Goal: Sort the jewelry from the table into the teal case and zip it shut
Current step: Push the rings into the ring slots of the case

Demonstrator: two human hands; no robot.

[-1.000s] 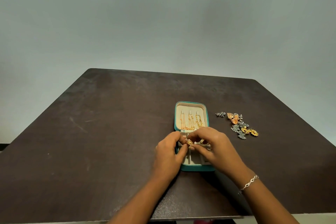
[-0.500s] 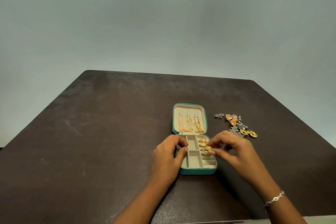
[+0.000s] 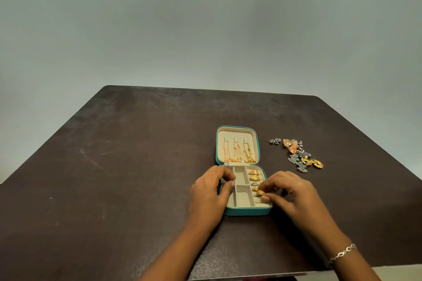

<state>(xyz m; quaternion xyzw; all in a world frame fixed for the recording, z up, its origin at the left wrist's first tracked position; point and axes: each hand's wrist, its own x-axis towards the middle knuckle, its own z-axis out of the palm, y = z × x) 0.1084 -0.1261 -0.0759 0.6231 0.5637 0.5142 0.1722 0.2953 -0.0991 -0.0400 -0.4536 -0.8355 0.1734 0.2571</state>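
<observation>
The teal case point(image 3: 247, 212) lies open on the dark table point(image 3: 114, 166). Gold chains point(image 3: 238, 153) hang in its raised lid. Several gold rings point(image 3: 254, 174) sit in the ring rolls along the right side of its beige tray. My left hand point(image 3: 210, 194) rests on the case's left edge, thumb and fingers curled over the rim. My right hand point(image 3: 290, 191) is at the right edge, fingertips pinching a gold ring point(image 3: 259, 193) low in the ring row. A heap of loose jewelry point(image 3: 296, 153), silver and gold pieces, lies on the table to the right of the lid.
A silver bracelet point(image 3: 343, 253) is on my right wrist. The table's near edge point(image 3: 228, 277) runs just below my forearms. A plain grey wall point(image 3: 205, 29) stands behind the table.
My hands have parted from the middle of the case. The left settled on the left rim; the right carried a gold ring to the ring rolls and moved lower along the row.
</observation>
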